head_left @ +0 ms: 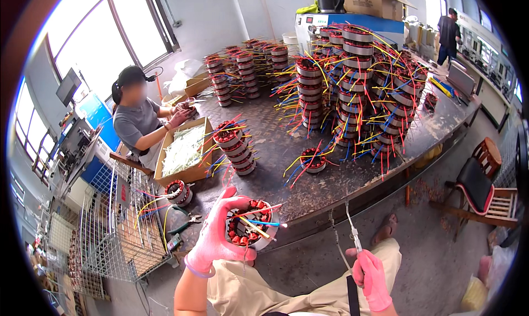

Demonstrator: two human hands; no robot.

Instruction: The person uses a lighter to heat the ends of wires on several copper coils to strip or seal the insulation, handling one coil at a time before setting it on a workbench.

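My left hand (212, 240), in a pink glove, is closed around a motor stator (241, 240) and holds it up off the table's near edge. The stator is a grey metal ring with red windings inside; red, yellow, blue and white wire ends stick out to the right. In my pink-gloved right hand (371, 276), low over my lap, is a slim metal tool (356, 236) with a thin tip pointing up and away. A coiled grey cord hangs beside it. The two hands are apart. Nearest the left hand on the table are a stator (179, 193) and pliers (185, 222) with dark handles.
Tall stator stacks (355, 87) with trailing wires crowd the dark table (336, 192). A shorter stack (237, 149) stands beside a cardboard box (187, 176) of pale strips. Across it, another person's hands (181, 117) hold a stator. A wire basket (118, 233) is left, a chair (475, 186) right.
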